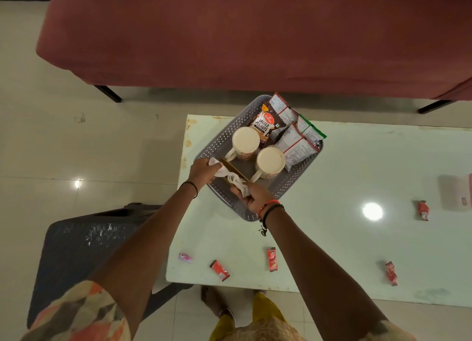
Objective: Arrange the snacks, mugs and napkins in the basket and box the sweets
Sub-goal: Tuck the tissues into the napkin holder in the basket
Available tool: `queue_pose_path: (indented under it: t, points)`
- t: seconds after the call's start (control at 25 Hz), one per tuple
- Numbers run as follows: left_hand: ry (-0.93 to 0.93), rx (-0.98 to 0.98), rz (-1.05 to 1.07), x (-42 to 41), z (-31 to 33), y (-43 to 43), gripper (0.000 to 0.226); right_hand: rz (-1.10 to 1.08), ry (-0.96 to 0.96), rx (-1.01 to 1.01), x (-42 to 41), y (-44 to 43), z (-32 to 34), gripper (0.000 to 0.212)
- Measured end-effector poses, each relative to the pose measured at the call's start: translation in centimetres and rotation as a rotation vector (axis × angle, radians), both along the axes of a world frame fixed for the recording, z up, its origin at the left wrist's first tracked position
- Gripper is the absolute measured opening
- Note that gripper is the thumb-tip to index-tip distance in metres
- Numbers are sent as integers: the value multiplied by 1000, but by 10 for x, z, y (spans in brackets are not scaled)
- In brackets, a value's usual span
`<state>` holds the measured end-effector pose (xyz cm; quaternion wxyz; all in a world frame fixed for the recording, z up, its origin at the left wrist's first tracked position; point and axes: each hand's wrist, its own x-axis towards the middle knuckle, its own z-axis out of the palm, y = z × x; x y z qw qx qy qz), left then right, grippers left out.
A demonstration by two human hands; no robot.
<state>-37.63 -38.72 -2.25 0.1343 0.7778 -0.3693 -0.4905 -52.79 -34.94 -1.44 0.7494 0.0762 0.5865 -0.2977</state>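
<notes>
A grey perforated basket stands on the white table. It holds two cream mugs, a salted peanuts packet and several other snack packets. Both my hands are at the basket's near left corner, holding white napkins. My left hand grips one end and my right hand grips the other. A thin brown-and-gold strip lies just behind the napkins. Several red sweets and a pink one lie loose on the table.
A pale box lies at the table's right edge. A maroon sofa stands behind the table. A dark plastic stool sits at the left, under my left arm. My feet are below the table's near edge.
</notes>
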Motion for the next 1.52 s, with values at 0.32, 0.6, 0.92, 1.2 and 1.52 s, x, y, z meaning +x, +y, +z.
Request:
queue_pose_path:
  t: [0.32, 0.6, 0.92, 1.2, 1.52]
  points:
    - [-208, -34, -130, 5, -18, 3, 30, 92, 84, 100, -9, 6, -16, 6]
    - [-170, -113, -45, 3, -19, 8, 31, 123, 156, 57, -11, 11, -17, 26]
    - [-160, -162, 92, -2, -4, 30, 25, 413, 276, -82, -46, 17, 11, 21]
    - [-181, -151, 498, -19, 1, 61, 29, 645, 251, -222, -55, 21, 22, 8]
    - [-170, -286, 90, -40, 9, 65, 47, 1001, 746, -547, -26, 20, -15, 42]
